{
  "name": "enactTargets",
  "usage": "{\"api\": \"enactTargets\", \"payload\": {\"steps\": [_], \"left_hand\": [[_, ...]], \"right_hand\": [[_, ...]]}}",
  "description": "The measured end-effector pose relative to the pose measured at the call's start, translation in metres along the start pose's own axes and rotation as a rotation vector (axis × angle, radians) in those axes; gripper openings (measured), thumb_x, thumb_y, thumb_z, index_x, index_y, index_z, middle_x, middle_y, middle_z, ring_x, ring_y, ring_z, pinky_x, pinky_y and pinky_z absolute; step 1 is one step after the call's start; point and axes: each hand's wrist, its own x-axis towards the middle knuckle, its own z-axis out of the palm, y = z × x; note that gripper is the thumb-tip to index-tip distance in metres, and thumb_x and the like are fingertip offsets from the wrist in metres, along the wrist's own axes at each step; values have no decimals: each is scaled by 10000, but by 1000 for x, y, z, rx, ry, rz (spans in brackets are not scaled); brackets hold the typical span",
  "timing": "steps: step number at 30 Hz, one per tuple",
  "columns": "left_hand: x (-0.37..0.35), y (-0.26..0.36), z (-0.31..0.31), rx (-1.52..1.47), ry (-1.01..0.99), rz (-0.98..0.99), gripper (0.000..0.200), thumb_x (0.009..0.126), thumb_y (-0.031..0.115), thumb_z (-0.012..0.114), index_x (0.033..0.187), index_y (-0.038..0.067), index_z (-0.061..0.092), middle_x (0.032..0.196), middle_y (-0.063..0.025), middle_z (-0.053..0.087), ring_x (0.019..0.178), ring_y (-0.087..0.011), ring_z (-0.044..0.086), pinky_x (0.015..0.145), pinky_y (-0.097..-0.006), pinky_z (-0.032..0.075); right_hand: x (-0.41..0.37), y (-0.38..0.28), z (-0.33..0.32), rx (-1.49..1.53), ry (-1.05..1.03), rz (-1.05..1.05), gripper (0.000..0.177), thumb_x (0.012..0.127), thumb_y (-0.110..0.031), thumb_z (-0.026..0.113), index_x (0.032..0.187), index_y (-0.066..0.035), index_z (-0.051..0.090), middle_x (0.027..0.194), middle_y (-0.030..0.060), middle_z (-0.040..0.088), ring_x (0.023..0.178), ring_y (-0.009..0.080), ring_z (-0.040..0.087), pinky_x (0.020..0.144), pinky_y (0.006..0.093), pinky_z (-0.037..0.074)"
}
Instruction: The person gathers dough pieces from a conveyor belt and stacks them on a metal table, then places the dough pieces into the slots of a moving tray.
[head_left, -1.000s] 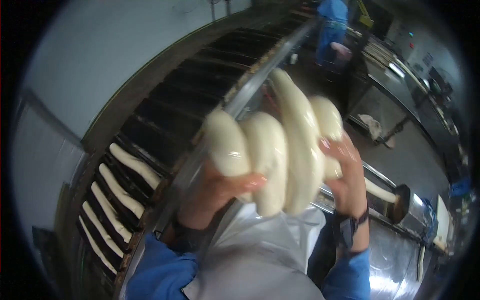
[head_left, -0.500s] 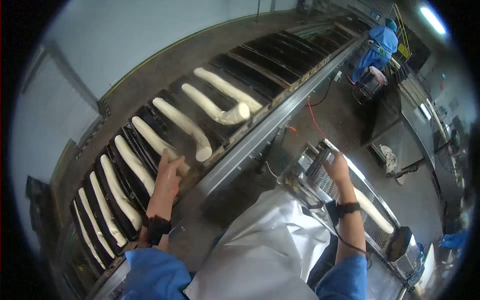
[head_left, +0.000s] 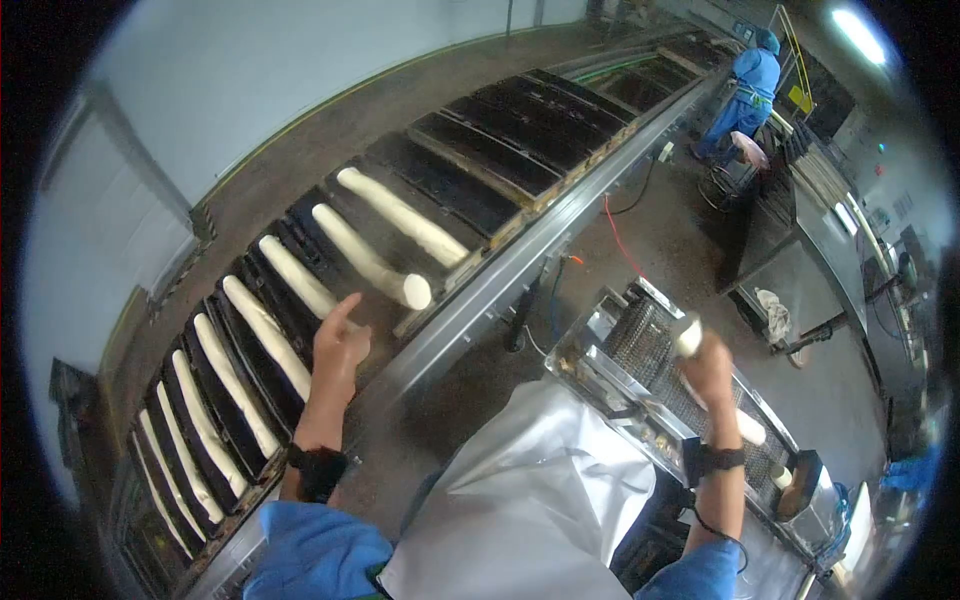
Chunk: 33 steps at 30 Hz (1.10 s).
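My right hand (head_left: 708,370) is wrapped round a pale dough roll (head_left: 687,336) over the wire-mesh conveyor (head_left: 640,340). One rounded end shows above my fist, and a pale length extends below it. Further down the mesh lies another dough end (head_left: 781,476). My left hand (head_left: 340,348), index finger stretched out, is at the near end of a dough roll (head_left: 300,278) in a dark pan. Whether its fingers touch the dough is hard to make out. To its right, a dough roll (head_left: 370,255) has its near end raised over the pan edge.
A metal-railed line (head_left: 520,270) of dark long pans (head_left: 470,150) runs diagonally; several nearer pans hold dough rolls (head_left: 235,385). A person in blue (head_left: 750,90) stands at the far end. On the right are a metal table (head_left: 815,270) and a white cloth (head_left: 773,315).
The pans and dough rolls have shifted down and left in view. My right hand has moved down along the conveyor and closed round a dough roll. A new dough end shows lower down.
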Motion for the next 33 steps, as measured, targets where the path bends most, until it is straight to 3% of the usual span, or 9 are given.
{"api": "enactTargets", "payload": {"steps": [6, 8, 12, 14, 16, 20, 24, 25, 33], "left_hand": [[16, -21, -16, -143, 102, 17, 643, 728, -154, 517, 1319, 93, 572, 1435, -126, 461, 1399, -333, 353, 1110, -379, 312], [4, 11, 15, 992, 237, 27, 653, 718, -173, 528, 1308, 101, 572, 1460, -138, 448, 1433, -368, 298, 1154, -424, 275], [16, 11, 26, 354, 45, 539, 568, 788, -113, 593, 1306, 120, 578, 1454, -136, 465, 1447, -311, 298, 1174, -402, 247], [18, 26, 43, 35, -51, 324, 552, 820, -83, 600, 1345, 80, 548, 1443, -149, 475, 1439, -284, 315, 1150, -383, 284], [40, 13, 54, -338, 1, -127, 566, 831, -80, 573, 1382, 28, 505, 1447, -170, 461, 1416, -273, 347, 1111, -359, 326], [60, -2, 40, -299, 160, 11, 624, 716, -176, 521, 1311, 10, 542, 1381, -130, 495, 1323, -257, 450, 1046, -321, 381], [76, -16, 28, 882, 285, 247, 687, 681, -186, 519, 1303, 102, 569, 1483, -219, 397, 1424, -338, 318, 1193, -427, 209], [73, 8, 38, 832, 234, -26, 695, 689, -165, 517, 1319, 125, 563, 1533, -248, 312, 1439, -369, 272, 1208, -460, 153], [69, 63, 132, -245, -80, -11, 562, 867, 12, 624, 1406, 22, 467, 1403, -126, 491, 1338, -248, 436, 1109, -351, 328]], "right_hand": [[19, -47, -125, 1203, 311, -130, 514, 838, -282, 732, 1205, 34, 559, 1192, 184, 642, 1014, 228, 654, 866, 369, 539], [21, -74, -165, 1494, 210, -448, 617, 881, -293, 704, 1347, 39, 471, 1337, 267, 522, 1192, 331, 578, 956, 401, 514], [22, -144, -157, 1600, -73, -790, 979, 818, -289, 762, 1531, 5, 158, 1455, 366, 334, 1342, 435, 420, 1109, 486, 403], [29, -142, -140, 1632, -181, -767, 956, 755, -233, 813, 1512, -15, 271, 1473, 317, 358, 1372, 400, 396, 1083, 439, 444], [48, -126, -116, 1522, -216, -698, 833, 786, -174, 771, 1490, -34, 349, 1487, 251, 389, 1387, 345, 396, 1097, 422, 429], [68, -53, -65, 1060, -248, -393, 669, 859, 44, 631, 1474, -38, 380, 1488, 128, 434, 1356, 271, 435, 1089, 389, 389], [77, 79, -5, 470, -108, -78, 622, 804, -19, 701, 1381, -38, 470, 1410, 195, 496, 1285, 324, 496, 1038, 405, 433], [76, 119, 8, 302, -77, -9, 631, 784, -36, 710, 1369, -10, 473, 1399, 223, 494, 1311, 352, 466, 1061, 424, 410], [17, 285, 61, -341, 45, 435, 539, 735, -89, 673, 1247, -11, 525, 1236, 235, 564, 1196, 424, 498, 998, 461, 425]]}}
